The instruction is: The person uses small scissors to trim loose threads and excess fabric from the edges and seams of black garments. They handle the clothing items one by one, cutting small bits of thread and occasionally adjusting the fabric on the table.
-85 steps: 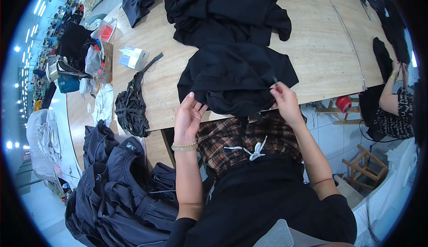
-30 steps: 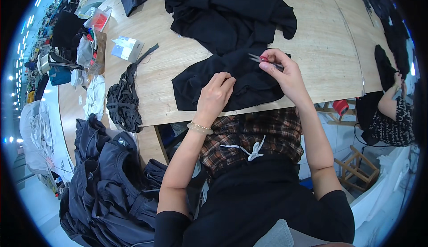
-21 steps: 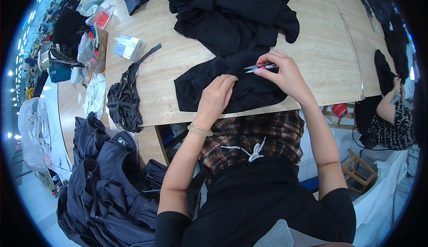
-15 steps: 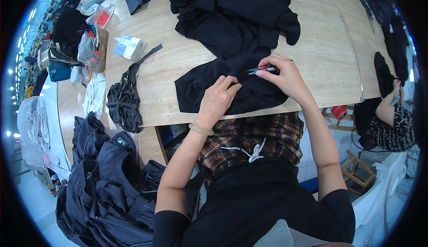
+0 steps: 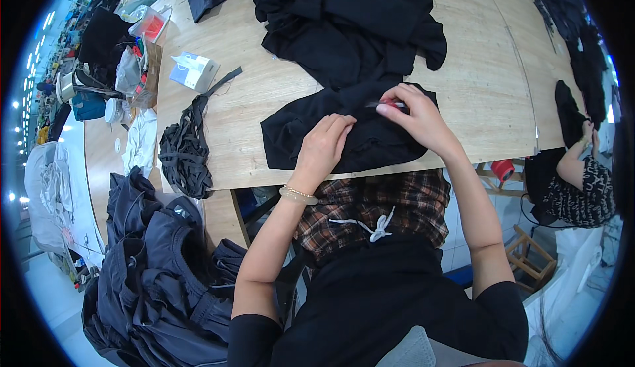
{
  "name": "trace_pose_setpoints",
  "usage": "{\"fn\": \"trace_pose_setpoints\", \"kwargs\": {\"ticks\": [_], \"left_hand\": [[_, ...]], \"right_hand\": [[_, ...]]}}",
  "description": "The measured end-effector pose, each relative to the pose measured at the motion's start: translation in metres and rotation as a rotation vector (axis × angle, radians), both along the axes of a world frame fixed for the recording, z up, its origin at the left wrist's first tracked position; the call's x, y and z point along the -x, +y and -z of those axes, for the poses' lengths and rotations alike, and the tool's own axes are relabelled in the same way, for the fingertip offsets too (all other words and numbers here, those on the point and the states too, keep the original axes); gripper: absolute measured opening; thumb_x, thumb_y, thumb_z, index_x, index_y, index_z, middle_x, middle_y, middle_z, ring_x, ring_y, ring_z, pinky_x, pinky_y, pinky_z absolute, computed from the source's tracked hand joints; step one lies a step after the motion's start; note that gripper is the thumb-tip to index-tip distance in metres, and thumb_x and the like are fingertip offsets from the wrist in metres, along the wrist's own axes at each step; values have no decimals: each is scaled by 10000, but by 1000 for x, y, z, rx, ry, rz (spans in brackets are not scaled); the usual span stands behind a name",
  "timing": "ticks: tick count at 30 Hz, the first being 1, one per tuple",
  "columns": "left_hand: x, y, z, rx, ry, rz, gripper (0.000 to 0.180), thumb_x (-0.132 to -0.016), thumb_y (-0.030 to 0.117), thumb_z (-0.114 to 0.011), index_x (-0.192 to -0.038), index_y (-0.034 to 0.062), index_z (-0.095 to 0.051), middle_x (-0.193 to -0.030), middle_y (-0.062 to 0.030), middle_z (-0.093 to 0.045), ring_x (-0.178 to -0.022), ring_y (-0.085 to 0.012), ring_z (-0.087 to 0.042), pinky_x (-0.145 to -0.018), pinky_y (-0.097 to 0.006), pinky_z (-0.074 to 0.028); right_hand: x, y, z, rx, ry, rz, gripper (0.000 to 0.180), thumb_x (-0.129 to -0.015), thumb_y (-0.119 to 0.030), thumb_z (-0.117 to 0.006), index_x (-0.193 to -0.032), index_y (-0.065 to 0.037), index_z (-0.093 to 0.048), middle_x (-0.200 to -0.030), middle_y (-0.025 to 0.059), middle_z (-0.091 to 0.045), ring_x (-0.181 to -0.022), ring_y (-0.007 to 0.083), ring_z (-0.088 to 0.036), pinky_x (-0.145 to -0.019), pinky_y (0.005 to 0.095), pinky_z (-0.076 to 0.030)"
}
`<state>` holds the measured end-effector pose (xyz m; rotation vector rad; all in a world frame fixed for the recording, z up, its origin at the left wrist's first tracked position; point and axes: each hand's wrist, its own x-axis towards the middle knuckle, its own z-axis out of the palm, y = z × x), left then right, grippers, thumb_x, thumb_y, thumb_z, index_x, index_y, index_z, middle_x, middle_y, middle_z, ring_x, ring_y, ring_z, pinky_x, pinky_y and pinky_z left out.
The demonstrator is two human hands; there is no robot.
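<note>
A broad, pale wooden desk (image 5: 476, 109) bears a crumpled black cloth garment (image 5: 374, 145). Left of the garment lies a tangled bundle of dark grey fabric strips (image 5: 185, 152). On the garment, the left hand (image 5: 323, 143) rests, fingers bent, its grip unclear; over its right part, the right hand (image 5: 415, 114) clasps small red-and-metal snips (image 5: 391, 103).

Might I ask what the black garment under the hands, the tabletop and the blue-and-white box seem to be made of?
Black garment: matte cloth, from its soft folds; weave unclear.
Tabletop: likely wood or plywood, pale and smooth, as its grain suggests.
Blue-and-white box: probably smooth cardboard, from its flat faces and straight edges.
</note>
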<state>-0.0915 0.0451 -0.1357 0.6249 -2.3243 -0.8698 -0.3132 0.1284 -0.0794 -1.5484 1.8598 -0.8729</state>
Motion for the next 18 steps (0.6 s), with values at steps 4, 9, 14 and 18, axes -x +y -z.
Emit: {"fn": "trace_pose_setpoints", "kwargs": {"ticks": [4,9,14,18], "left_hand": [[-3,2,-3,-165,-42,44,260,-869,6,-704,-1125,31,-667,-1098,-93,-633,-863,-250,-673,-763,-330,-536],[0,8,6,-174,-128,46,230,-822,73,-743,-1040,70,-671,-1042,-80,-602,-971,-293,-646,-837,-403,-532],[4,15,9,-127,-199,3,183,-806,89,-755,-962,69,-662,-981,-67,-583,-937,-279,-640,-804,-403,-530],[8,11,13,-194,-231,-24,149,-808,76,-747,-927,58,-658,-962,-64,-582,-900,-279,-638,-762,-388,-518]], "right_hand": [[-18,18,13,-38,-65,-94,595,-762,-374,-859,-1143,18,-622,-1028,120,-622,-1005,263,-603,-887,363,-487],[-31,39,59,93,68,28,364,-767,-192,-814,-1038,-44,-622,-938,80,-594,-940,294,-557,-831,403,-450],[-40,47,67,142,139,40,327,-756,-181,-819,-985,-74,-611,-896,49,-574,-901,264,-544,-809,376,-410],[-38,47,64,126,-16,74,292,-825,-190,-786,-1026,-64,-616,-929,59,-597,-903,232,-564,-806,338,-445]]}}
